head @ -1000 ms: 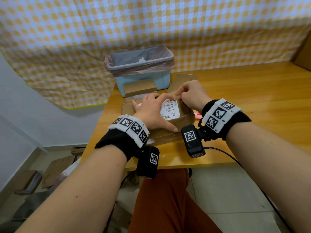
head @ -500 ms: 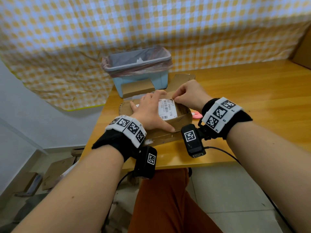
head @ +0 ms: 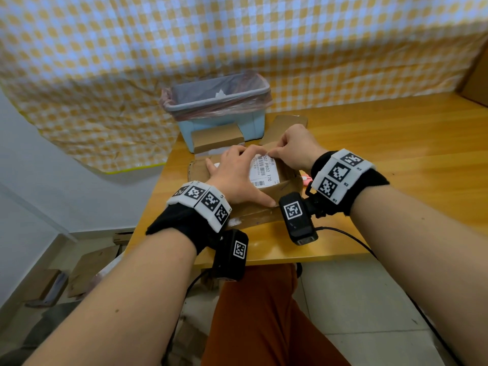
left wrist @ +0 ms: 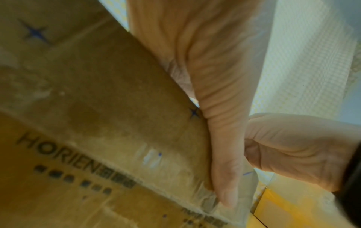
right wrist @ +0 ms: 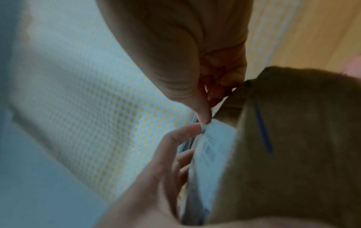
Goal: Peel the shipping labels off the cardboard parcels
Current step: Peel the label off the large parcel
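Note:
A brown cardboard parcel (head: 280, 192) lies near the table's front left corner with a white barcode shipping label (head: 264, 172) on top. My left hand (head: 235, 175) lies flat on the parcel with fingers straight, covering the label's left part, and its thumb (left wrist: 224, 177) runs along the front edge. My right hand (head: 291, 149) reaches over from the right, and its thumb (right wrist: 202, 114) and fingertips pinch the label's far corner (right wrist: 207, 125). In the right wrist view that corner stands slightly up from the parcel (right wrist: 293, 138).
A light blue bin (head: 249, 125) lined with a pink bag stands behind the parcel, with a small cardboard box (head: 216, 140) in front of it. A loose cardboard flap (head: 286, 125) and a pink object (head: 307, 180) lie to the right. The table edge (head: 290, 256) is close; cardboard scraps lie on the floor.
My right fingertips have moved from the parcel's far edge onto the label's far corner and pinched it. The left hand stays pressed on the parcel.

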